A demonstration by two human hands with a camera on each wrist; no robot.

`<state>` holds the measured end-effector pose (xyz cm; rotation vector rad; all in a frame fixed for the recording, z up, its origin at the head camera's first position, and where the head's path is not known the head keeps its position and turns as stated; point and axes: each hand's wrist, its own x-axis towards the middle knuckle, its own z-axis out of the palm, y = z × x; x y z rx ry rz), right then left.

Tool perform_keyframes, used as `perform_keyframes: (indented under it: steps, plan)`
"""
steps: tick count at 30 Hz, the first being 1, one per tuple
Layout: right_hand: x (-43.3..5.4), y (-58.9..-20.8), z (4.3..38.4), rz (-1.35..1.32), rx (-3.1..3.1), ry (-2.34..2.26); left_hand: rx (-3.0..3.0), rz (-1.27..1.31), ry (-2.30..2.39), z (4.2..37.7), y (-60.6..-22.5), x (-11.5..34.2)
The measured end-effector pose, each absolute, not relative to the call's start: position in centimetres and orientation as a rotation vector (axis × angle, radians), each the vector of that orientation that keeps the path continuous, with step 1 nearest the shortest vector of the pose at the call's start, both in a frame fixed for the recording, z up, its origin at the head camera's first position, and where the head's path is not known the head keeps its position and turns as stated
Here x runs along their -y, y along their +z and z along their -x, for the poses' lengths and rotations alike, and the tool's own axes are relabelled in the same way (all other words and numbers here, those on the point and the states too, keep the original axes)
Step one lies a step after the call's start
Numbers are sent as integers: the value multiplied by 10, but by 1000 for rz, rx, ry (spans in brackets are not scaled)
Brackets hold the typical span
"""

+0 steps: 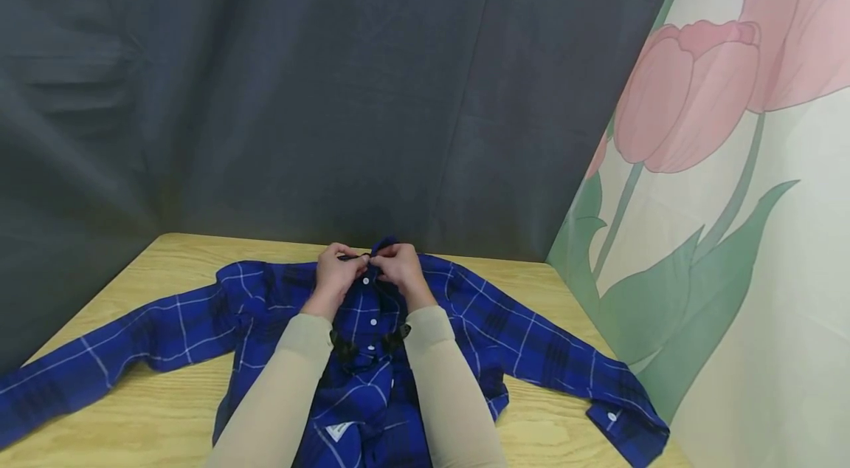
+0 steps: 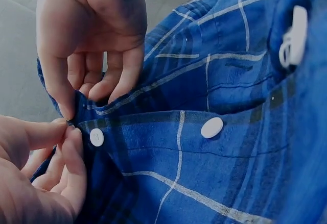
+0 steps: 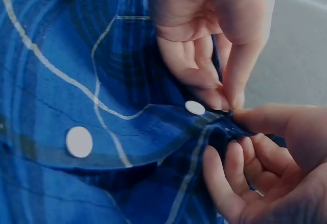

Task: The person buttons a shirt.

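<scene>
A blue plaid long-sleeved shirt (image 1: 192,324) lies spread front up, its collar (image 1: 385,241) towards the far table edge. At the neck, my left hand (image 1: 336,272) pinches the placket edge between thumb and fingertips. Close against it, my right hand (image 1: 402,270) pinches the other front edge, and the fingertips of both hands meet. White buttons run down the front; the nearest button (image 2: 96,137) sits just below the pinched spot, with another button (image 3: 79,142) farther down. Whatever lies between the fingertips is hidden.
The shirt covers much of a light wooden table (image 1: 159,409). One sleeve reaches the left edge of view; the other ends in a cuff (image 1: 624,427) at the right. Behind hangs a dark curtain (image 1: 332,84), and a tulip-painted wall (image 1: 764,291) stands on the right.
</scene>
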<state>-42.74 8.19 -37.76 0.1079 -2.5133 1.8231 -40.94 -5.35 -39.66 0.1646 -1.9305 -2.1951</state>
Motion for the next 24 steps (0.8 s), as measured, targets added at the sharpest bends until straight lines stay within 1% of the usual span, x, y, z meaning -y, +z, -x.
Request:
perform_keyframes:
  steps: [4, 12, 24]
  plan:
    - [-80, -381, 429, -117, 2492, 1768, 1875, -153, -2231, 410, -398, 54]
    - [-81, -383, 431, -97, 2468, 1826, 1845, -145, -2322, 410, -400, 57]
    - [-80, -385, 430, -154, 2423, 1795, 1886, -179, -2357, 412, -398, 62]
